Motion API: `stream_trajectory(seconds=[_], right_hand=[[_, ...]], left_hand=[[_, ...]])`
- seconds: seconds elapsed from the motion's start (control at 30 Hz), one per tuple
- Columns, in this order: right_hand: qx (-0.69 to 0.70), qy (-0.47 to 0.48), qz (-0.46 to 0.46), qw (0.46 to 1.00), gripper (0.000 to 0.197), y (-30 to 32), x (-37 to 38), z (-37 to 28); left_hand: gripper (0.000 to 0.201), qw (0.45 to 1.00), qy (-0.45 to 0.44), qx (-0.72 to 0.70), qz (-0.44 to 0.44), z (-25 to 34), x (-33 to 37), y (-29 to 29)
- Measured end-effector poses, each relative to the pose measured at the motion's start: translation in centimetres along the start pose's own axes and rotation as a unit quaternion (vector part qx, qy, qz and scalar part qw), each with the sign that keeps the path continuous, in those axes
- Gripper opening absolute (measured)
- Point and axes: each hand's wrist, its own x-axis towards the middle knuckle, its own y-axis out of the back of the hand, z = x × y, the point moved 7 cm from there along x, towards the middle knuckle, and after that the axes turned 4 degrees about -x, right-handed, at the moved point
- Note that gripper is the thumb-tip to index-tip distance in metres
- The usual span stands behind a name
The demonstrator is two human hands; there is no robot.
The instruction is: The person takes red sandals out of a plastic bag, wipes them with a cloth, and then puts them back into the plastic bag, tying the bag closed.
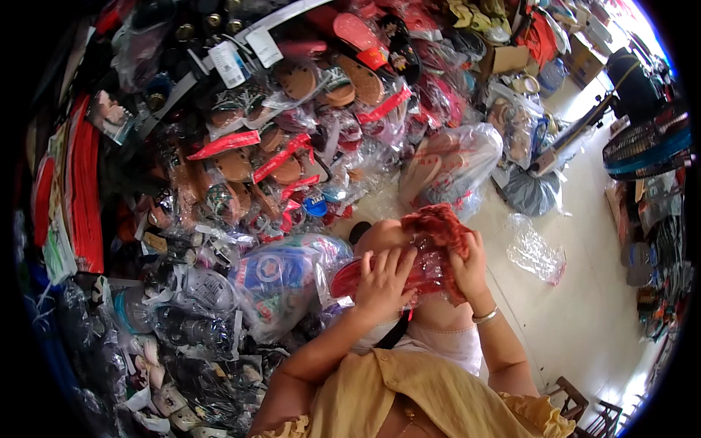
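Observation:
Over my lap is a red package [350, 278] in glossy clear plastic, with a fuzzy red textile part [436, 223] at its upper right end. My left hand [383, 281] lies across the package, fingers slightly apart and bent over it. Gripping the right end is my right hand [469, 269], its fingers closed on the fuzzy red part and the plastic; a silver bangle [485, 316] circles that wrist. Exactly what kind of item is inside cannot be made out. My knees show partly beneath it.
Left and ahead lies a heap of plastic-wrapped sandals [288, 169]. A large clear bag [274, 281] with blue print sits left of my lap. Ahead stands a filled translucent bag [454, 162]. Crumpled clear plastic [537, 248] lies on the pale floor; a fan [648, 146] stands right.

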Motion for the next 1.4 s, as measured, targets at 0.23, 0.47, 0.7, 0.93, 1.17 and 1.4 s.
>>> stream_trajectory(seconds=[0.23,0.47,0.7,0.93,1.17,1.4], right_hand=[[0.085,-0.029,0.026,0.996,0.035,3.0,1.1,7.2],[-0.035,0.14,-0.03,0.989,0.027,2.8,-2.1,-7.3],[-0.012,0.058,0.02,0.998,0.029,1.0,0.1,0.2],[0.291,-0.13,-0.005,0.948,0.037,2.1,-1.1,9.2],[0.288,-0.099,0.02,0.952,0.039,3.9,-2.7,2.1],[0.077,0.028,0.012,0.997,0.028,1.3,-3.3,1.5]], left_hand=[[0.091,1.0,-0.011,-0.006,0.014,-0.4,-1.4,0.0],[0.088,1.0,-0.006,0.003,0.003,-0.8,-1.4,0.0],[0.097,0.999,-0.017,0.04,-0.003,-0.6,-1.1,-0.3],[0.082,0.99,-0.088,-0.077,0.074,0.6,-3.5,1.5],[0.051,0.545,0.248,-0.733,-0.323,2.0,-12.6,-10.6],[0.063,0.255,0.449,-0.855,-0.053,2.3,-8.0,-11.8]])
